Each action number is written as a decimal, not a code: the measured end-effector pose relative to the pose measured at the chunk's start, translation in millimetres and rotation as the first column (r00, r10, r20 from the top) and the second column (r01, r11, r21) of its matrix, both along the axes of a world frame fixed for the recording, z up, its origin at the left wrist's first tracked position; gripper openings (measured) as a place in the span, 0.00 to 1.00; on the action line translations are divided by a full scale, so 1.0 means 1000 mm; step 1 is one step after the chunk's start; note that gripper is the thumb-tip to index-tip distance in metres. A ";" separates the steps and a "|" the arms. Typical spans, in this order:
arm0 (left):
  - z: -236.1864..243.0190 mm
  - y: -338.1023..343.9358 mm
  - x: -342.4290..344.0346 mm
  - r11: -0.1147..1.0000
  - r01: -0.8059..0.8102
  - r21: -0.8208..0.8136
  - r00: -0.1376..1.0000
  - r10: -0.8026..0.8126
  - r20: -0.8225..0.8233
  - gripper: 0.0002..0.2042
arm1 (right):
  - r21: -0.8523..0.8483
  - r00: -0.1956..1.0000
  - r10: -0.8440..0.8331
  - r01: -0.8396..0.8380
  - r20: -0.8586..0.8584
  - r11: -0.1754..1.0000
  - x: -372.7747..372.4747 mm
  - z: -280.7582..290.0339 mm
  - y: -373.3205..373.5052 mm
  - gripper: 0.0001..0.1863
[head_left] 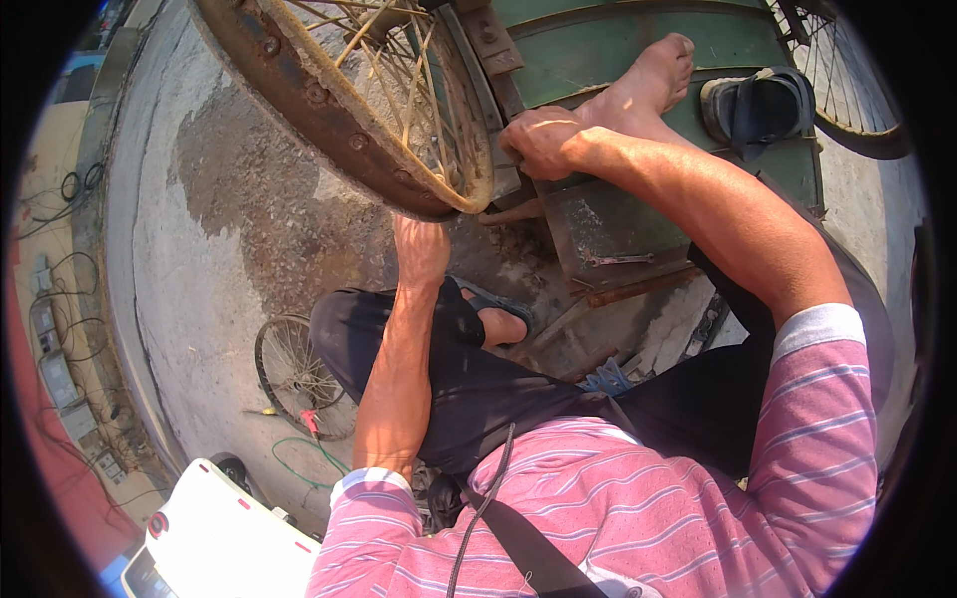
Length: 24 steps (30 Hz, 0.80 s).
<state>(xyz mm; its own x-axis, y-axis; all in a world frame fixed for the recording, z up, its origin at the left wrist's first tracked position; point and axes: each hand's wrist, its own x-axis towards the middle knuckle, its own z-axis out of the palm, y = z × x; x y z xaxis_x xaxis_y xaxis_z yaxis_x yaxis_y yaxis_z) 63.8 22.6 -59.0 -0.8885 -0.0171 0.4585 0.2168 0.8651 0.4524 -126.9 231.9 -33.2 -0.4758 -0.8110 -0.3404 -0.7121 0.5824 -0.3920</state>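
Observation:
A rusty spoked wheel (374, 159), bare of any tyre, stands at the top. My left hand (422, 249) is under its lower rim, its fingers hidden behind the metal. To the right of the wheel my right hand (546, 142) is closed in a fist beside the rusty frame bar (488, 40). What it grips, if anything, is hidden. Just below that hand, a green metal cart bed (588, 224) carries a small open-ended spanner (618, 261). My bare right foot (648, 85) rests on the same green bed.
A dark sandal (758, 108) lies on the green bed, near another spoked wheel (862, 100). On the ground at lower left are a small wheel (289, 369), a green cord (304, 458) and a white vehicle (219, 538). Cables and boxes (65, 384) line the far left wall.

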 end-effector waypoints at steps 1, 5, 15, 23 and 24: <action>0.003 0.002 0.000 0.997 -0.010 0.078 0.999 0.007 0.039 0.14 | -0.002 1.000 -0.002 0.002 0.000 1.000 0.000 0.000 0.000 0.10; 0.015 0.007 0.001 0.969 -0.044 0.242 0.992 0.015 0.122 0.15 | 0.002 1.000 -0.005 0.005 0.004 1.000 -0.001 -0.001 0.001 0.10; 0.035 0.011 -0.001 0.549 -0.188 0.815 0.961 -0.066 0.267 0.21 | -0.008 1.000 0.007 -0.007 0.010 1.000 -0.002 -0.002 0.000 0.11; 0.057 0.018 -0.005 0.788 -0.241 0.566 0.940 0.044 0.339 0.18 | -0.016 1.000 0.004 -0.004 0.014 1.000 -0.002 -0.001 0.002 0.11; 0.059 0.019 -0.005 0.805 -0.241 0.543 0.940 0.055 0.336 0.17 | -0.016 1.000 0.001 0.000 0.017 1.000 -0.002 -0.002 0.002 0.11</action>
<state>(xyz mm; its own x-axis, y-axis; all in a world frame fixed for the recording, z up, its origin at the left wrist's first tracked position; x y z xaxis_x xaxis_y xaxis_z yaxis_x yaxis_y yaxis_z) 58.5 41.9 -0.3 -0.9415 -0.3340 0.0456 -0.1132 0.4407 0.8905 -128.6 233.7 -34.8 -0.4696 -0.8164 -0.3360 -0.7054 0.5758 -0.4134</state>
